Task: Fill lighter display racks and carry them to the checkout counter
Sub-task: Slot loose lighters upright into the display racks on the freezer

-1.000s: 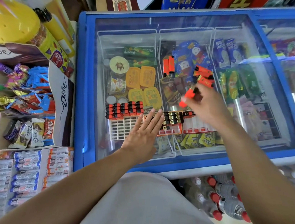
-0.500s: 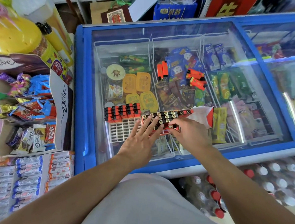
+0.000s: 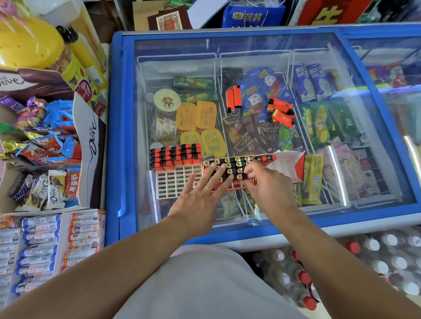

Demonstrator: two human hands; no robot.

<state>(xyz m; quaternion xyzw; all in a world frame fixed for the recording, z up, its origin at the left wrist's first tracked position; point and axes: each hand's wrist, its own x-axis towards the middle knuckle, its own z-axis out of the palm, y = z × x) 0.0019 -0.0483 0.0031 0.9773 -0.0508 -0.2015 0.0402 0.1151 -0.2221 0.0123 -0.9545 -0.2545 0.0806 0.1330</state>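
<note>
- Orange-and-black lighters standing upright fill the orange display rack (image 3: pixel 233 170), which is seen at the centre of the frame, resting on the glass lid of the blue-framed chest freezer (image 3: pixel 123 131).
- Just to its left, touching it, a white plastic grid rack (image 3: pixel 174 181) is seen, with only its upper rows filled by orange lighters with black caps (image 3: pixel 176 156); the lower cells are bare.
- The left hand (image 3: pixel 197 201) is laid flat, its straight fingers spread apart and pressed on the lighter tops at the left part of the orange rack.
- The right hand (image 3: pixel 268 187) is placed at the rack's lower right, its fingertips curled together and pinched on one lighter (image 3: pixel 244 176) in the bottom row.
- A red-and-white open carton (image 3: pixel 291 167) is seen just right of the rack, partly behind the right hand.
- Loose orange lighters (image 3: pixel 280 112) are scattered on the glass in the upper centre, with a pair (image 3: pixel 234 98) to their left.
- A cardboard box of wrapped chocolates (image 3: pixel 91 149) is seen at the left edge.
- Capped bottles (image 3: pixel 390 253) are stacked at the lower right.
</note>
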